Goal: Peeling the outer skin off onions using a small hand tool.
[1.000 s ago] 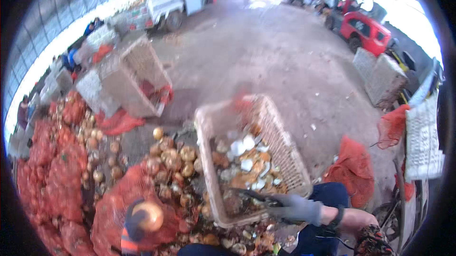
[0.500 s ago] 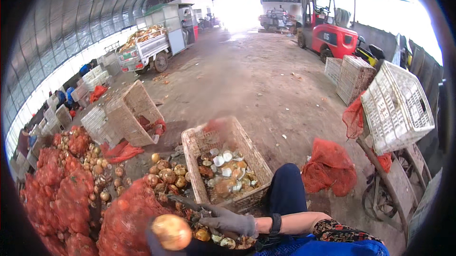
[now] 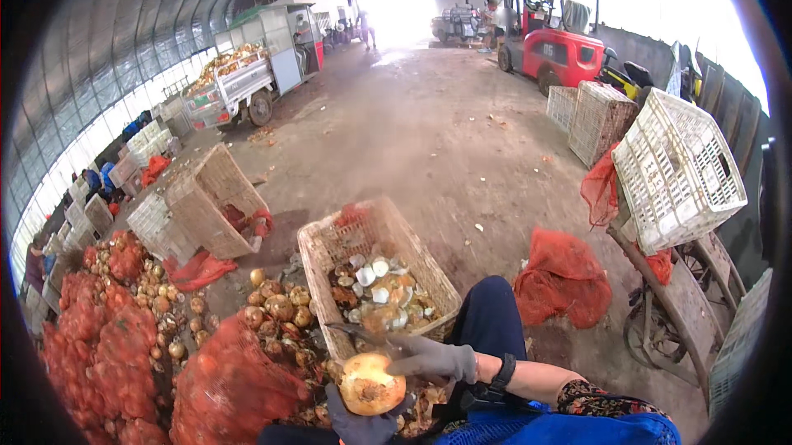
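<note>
Low in front of me, my left hand (image 3: 356, 423), in a dark glove, cups a large yellow onion (image 3: 372, 385) from below. Pale flesh shows on the onion's upper side, where skin is gone. My right hand (image 3: 436, 359), in a grey glove, is closed around a knife, its handle hidden in the fingers. The dark knife blade (image 3: 351, 329) points left, just above the onion. Just beyond my hands stands a dirty white plastic crate (image 3: 425, 261), with pale peeled onions (image 3: 381, 284) and skins lying in it.
Loose onions (image 3: 280, 307) and red mesh sacks of onions (image 3: 235, 379) lie at my left. An empty red mesh sack (image 3: 563, 277) lies right of my knee. Crates on a wooden cart (image 3: 672, 313) stand at the right. Farther off are a red forklift (image 3: 561, 57) and a loaded three-wheeler (image 3: 247, 82).
The onion has come from the lower left to beside my right hand. My right hand and the knife have shifted right and up, and my view has turned slightly.
</note>
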`<state>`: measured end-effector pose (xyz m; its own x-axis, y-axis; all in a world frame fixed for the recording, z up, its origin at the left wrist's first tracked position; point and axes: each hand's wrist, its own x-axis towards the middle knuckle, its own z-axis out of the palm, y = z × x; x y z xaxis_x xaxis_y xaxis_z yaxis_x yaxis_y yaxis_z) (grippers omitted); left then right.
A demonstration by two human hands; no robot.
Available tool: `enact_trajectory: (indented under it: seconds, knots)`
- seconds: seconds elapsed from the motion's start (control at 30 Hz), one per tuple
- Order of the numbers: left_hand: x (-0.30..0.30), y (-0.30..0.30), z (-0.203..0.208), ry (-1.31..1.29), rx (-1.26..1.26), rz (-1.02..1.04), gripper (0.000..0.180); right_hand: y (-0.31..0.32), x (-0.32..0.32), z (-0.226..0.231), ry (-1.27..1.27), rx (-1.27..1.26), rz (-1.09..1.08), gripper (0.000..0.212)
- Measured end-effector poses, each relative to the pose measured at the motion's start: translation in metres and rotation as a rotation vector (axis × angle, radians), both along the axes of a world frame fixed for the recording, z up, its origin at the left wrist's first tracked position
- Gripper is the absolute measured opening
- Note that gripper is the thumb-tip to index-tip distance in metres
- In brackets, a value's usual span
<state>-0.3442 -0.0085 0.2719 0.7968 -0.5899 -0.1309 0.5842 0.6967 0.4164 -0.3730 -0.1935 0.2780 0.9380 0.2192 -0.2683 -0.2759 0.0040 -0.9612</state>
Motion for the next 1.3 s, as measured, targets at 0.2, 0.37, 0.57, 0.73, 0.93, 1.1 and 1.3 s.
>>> enact_trajectory:
  seconds: [0.2, 0.37, 0.57, 0.73, 0.93, 1.1, 1.3]
  knots:
    - [-0.014, 0.001, -0.006, 0.233, -0.039, 0.165, 0.061, 0.003, -0.002, -0.013, -0.250, -0.157, -0.487, 0.052]
    - [0.026, 0.014, -0.001, 0.206, -0.157, 0.250, 0.092, -0.016, -0.031, 0.026, -0.123, -0.019, -0.275, 0.033]
    - [0.019, 0.023, -0.021, -0.035, -0.023, 0.359, 0.049, 0.001, -0.040, 0.058, -0.058, -0.404, 0.075, 0.031]
    - [0.018, 0.025, -0.022, 0.021, 0.000, 0.369, 0.050, -0.002, -0.042, 0.051, -0.121, -0.514, 0.090, 0.033]
    - [0.017, 0.025, -0.016, 0.028, 0.172, 0.419, 0.067, -0.001, -0.038, 0.054, -0.229, -0.564, 0.110, 0.033]
    - [0.020, 0.032, -0.025, -0.202, 0.390, 0.498, 0.064, -0.004, -0.035, 0.055, -0.303, -0.709, 0.153, 0.031]
    - [0.026, 0.033, -0.040, -0.838, 1.154, 0.801, 0.060, 0.007, -0.019, 0.056, -0.061, -0.524, 0.234, 0.032]
